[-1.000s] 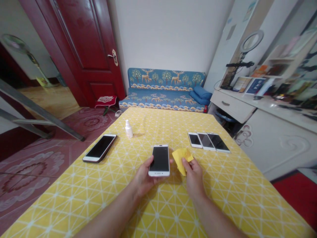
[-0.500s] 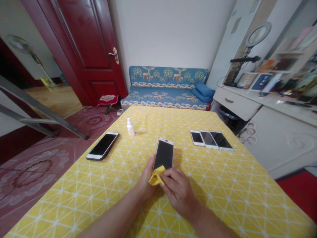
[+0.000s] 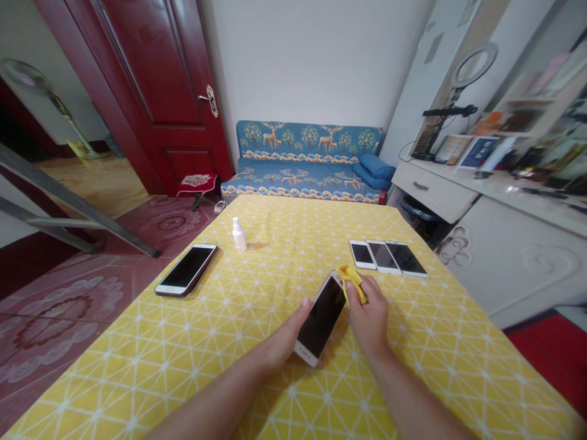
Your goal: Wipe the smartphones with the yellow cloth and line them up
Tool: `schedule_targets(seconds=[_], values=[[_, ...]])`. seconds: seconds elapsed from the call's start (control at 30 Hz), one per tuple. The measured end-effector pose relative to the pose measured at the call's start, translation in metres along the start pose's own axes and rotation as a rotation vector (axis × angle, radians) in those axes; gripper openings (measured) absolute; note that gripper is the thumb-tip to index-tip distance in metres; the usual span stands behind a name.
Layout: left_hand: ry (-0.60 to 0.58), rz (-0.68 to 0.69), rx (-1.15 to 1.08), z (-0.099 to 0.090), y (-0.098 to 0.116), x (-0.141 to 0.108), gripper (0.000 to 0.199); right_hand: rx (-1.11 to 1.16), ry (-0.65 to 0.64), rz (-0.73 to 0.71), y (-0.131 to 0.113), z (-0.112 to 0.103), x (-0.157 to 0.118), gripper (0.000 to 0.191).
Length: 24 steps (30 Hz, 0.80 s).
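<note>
Across the yellow tablecloth [image 3: 137, 348] from a blue sofa [image 3: 302, 162], left fingers [image 3: 300, 310] clasp a phone [image 3: 321, 319]; right fingers [image 3: 369, 288] pinch cloth [image 3: 352, 282].

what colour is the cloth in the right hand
The cloth is yellow, best seen in the head view.

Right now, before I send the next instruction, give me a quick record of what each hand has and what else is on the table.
left hand: holds phone, tilted, screen up
right hand: pinches yellow cloth at phone's top corner
table: yellow patterned cover
rest: single phone at left, row of three phones at right, small white bottle at far side
</note>
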<state>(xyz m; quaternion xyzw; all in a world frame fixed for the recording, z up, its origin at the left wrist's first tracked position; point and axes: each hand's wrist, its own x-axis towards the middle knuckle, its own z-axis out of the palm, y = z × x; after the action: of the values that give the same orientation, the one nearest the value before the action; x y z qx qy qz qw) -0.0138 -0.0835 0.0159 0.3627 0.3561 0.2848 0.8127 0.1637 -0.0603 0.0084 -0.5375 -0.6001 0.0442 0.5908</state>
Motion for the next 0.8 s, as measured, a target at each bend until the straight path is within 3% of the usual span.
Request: schedule_targets(seconds=[0.17,0.33,0.43,0.57,0.7,0.8], values=[[-0.095,0.078,0.052,-0.001,-0.001,-0.001,0.077,0.07,-0.124,-0.152,-0.019,0.002,-0.01,0.034],[0.039,0.054,-0.058,-0.009,-0.008,0.007,0.088,0.258,-0.439,-0.29,-0.043,0.009,-0.04,0.042],[0.086,0.089,-0.093,-0.015,-0.012,0.009,0.085,0.29,-0.54,-0.339,-0.049,0.011,-0.047,0.04],[0.019,0.102,0.02,-0.014,-0.013,0.003,0.081,0.129,-0.387,-0.44,-0.037,0.009,-0.03,0.044],[-0.026,0.103,0.114,-0.006,-0.011,-0.003,0.076,0.026,-0.189,-0.304,-0.018,0.003,-0.006,0.046],[-0.019,0.074,0.049,-0.002,-0.011,0.0,0.079,0.026,-0.18,-0.236,-0.015,0.003,-0.007,0.046]])
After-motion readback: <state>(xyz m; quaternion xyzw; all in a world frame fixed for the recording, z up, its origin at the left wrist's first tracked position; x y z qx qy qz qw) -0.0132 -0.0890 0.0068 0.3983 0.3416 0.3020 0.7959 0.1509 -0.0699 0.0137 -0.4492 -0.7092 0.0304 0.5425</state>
